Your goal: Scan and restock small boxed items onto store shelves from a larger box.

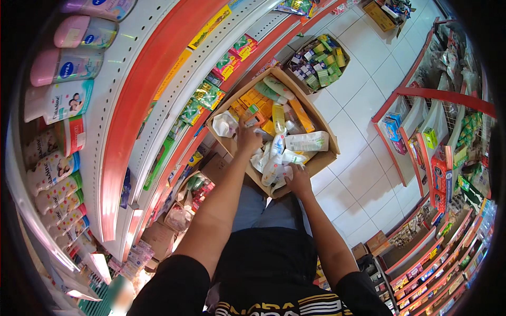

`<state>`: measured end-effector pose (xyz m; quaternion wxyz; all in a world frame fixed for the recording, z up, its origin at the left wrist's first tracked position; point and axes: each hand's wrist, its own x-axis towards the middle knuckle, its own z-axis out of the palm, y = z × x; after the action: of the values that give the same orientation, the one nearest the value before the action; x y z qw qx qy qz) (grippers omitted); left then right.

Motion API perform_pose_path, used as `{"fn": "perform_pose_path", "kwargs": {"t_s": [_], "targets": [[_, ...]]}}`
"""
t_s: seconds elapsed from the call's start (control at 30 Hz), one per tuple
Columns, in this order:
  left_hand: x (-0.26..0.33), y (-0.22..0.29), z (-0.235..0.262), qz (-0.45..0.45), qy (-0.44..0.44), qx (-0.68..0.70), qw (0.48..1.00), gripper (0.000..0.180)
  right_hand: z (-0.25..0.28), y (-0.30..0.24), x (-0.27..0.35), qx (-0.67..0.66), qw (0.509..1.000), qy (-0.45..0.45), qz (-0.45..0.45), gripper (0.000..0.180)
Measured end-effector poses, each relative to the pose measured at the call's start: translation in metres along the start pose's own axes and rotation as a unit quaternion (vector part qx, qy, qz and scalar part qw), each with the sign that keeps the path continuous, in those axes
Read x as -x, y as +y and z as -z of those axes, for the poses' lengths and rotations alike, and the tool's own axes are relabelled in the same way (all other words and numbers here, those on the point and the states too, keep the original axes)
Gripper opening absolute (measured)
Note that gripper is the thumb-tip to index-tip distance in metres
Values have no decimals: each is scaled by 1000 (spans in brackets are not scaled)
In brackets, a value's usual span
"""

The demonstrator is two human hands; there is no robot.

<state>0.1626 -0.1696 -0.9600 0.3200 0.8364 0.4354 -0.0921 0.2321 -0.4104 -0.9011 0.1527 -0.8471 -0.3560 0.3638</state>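
Reaching both hands into cardboard box (320, 159) of white tubes (307, 141).

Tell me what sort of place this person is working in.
Most likely a small shop aisle: stocked red-and-white shelves on both sides, a white tiled floor, and both hands, left hand and right hand, in an open cardboard box of bottles and tubes.

Black short-sleeved shirt (274, 274) with yellow-white print, grey-blue trousers (263, 208)
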Motion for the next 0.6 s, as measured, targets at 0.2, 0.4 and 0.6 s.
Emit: {"fn": "perform_pose_path", "kwargs": {"t_s": [0.2,0.4,0.6], "targets": [[-53,8,37,-11,-147,-65,987,41,-3,18,7,-34,999,-7,7,54],[3,-17,80,-106,22,-22,994,50,6,6,-5,-52,997,-50,4,56],[94,68,143,-171,227,112,952,47,79,-20,-6,-34,998,6,53,58]]}}
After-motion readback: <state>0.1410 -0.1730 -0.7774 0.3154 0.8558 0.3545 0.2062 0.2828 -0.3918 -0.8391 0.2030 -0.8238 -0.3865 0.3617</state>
